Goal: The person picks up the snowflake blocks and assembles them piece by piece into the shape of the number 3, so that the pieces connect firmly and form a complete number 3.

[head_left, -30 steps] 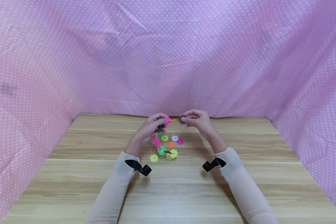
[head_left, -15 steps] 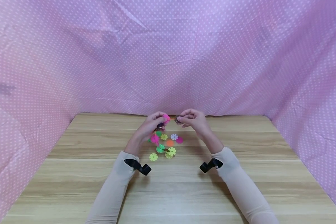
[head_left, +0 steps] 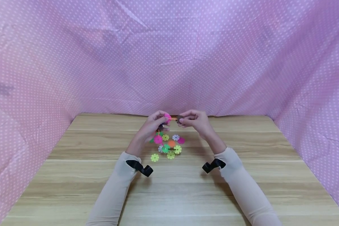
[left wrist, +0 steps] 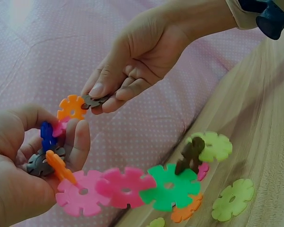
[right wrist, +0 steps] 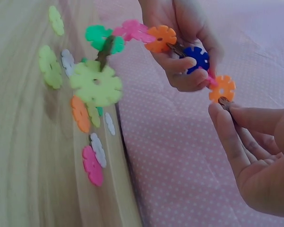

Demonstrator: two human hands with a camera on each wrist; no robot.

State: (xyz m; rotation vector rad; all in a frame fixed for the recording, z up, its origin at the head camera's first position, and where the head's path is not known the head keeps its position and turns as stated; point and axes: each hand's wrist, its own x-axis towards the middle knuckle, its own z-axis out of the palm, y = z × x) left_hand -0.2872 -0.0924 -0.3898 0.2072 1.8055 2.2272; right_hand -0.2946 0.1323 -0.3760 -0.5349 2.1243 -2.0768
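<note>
My left hand (head_left: 152, 125) holds a chain of interlocking plastic snowflake discs in the air, pinching its pink disc (head_left: 168, 118). Past the fingertips an orange disc (left wrist: 72, 107) sticks out from the chain's end. A brown disc (left wrist: 95, 100) is pinched between thumb and fingers of my right hand (head_left: 199, 122), its edge right at the orange disc's rim. Within the left hand's curl lie a blue disc (right wrist: 196, 59) and a dark disc (left wrist: 43, 163). Below it hang another orange disc (left wrist: 60, 168), pink discs (left wrist: 83, 191), a green disc (left wrist: 168, 187), a brown disc (left wrist: 189, 156) and a yellow-green disc (right wrist: 95, 83).
Loose discs lie on the wooden table (head_left: 169, 188) under the chain, among them a yellow-green disc (head_left: 154, 157), a white disc (head_left: 176, 137), an orange disc (head_left: 171, 143) and a magenta disc (head_left: 181, 140). A pink dotted cloth (head_left: 169, 62) hangs behind the table's far edge.
My right hand has moved left, bringing the brown disc up to the orange disc at the chain's end. The hanging part of the chain has swung slightly to the right.
</note>
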